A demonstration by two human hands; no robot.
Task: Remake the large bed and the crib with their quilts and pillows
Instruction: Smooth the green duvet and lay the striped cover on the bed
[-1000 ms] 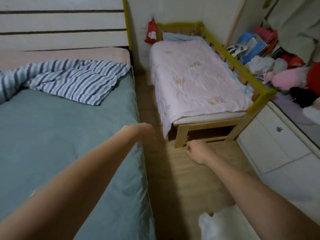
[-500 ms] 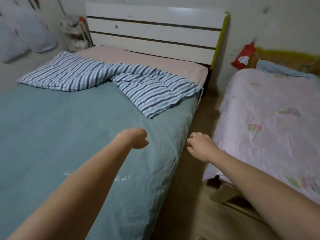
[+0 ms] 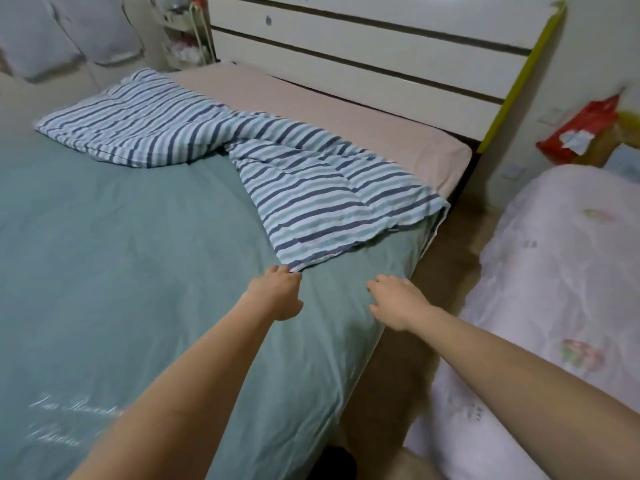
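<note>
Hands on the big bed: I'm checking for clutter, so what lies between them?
Only bare green quilt lies between the left hand and right hand, in the head view.

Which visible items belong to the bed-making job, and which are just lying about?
Job: striped quilt; green bed cover; pink crib quilt; left hand; right hand.
Lying about: red packet; shelf clutter.
</note>
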